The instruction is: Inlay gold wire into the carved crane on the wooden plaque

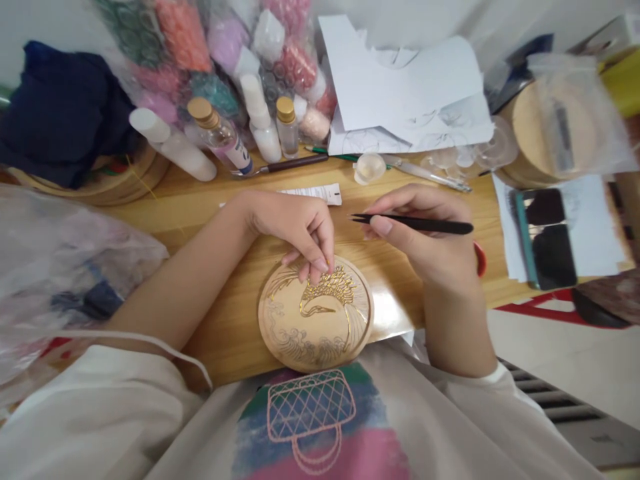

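A round, pale wooden disc (290,320) lies at the table's front edge, with a crane-like bird and wave lines drawn on it. Gold wire outlines (343,283) cover the bird's neck and feathers. Over the disc's upper edge, my left hand (300,230) has its thumb and fingertips pinched together; whatever they hold is too small to make out. To the right, my right hand (425,233) grips black tweezers (425,225) between thumb and fingers. Their tips point left, toward my left hand, and are apart from the disc.
Behind my hands lie a white tube (325,193), a dark-handled tool (297,163) and a small clear cup (369,168). Bottles (225,140), bags of coloured material (185,40) and paper sheets (400,87) line the back. A phone-like black object (553,257) is at right, plastic bags (65,260) at left.
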### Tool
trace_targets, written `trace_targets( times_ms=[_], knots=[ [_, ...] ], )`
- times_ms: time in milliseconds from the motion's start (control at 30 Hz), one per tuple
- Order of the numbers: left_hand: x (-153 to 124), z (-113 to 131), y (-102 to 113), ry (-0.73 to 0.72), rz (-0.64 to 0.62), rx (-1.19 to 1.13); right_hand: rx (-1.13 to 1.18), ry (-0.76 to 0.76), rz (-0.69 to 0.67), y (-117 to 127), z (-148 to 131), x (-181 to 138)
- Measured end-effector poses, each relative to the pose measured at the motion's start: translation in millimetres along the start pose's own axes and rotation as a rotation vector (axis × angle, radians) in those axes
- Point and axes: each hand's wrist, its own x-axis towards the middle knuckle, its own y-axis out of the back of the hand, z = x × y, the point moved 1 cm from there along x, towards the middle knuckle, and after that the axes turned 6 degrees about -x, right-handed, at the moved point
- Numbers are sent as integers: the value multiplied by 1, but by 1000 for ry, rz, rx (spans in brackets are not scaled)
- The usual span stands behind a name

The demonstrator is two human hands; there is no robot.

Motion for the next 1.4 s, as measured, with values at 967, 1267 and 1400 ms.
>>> trace_targets(
  times_ms=[967,1267,1400],
  knots=[
    [0,-1,2,-41,-68,24,77,-15,-75,-2,-4,-3],
    [1,0,1,2,-42,3,113,21,-101,-1,-5,-2],
    [0,0,1,-19,-64,18,71,-6,-88,-1,-3,-3]
  ],
)
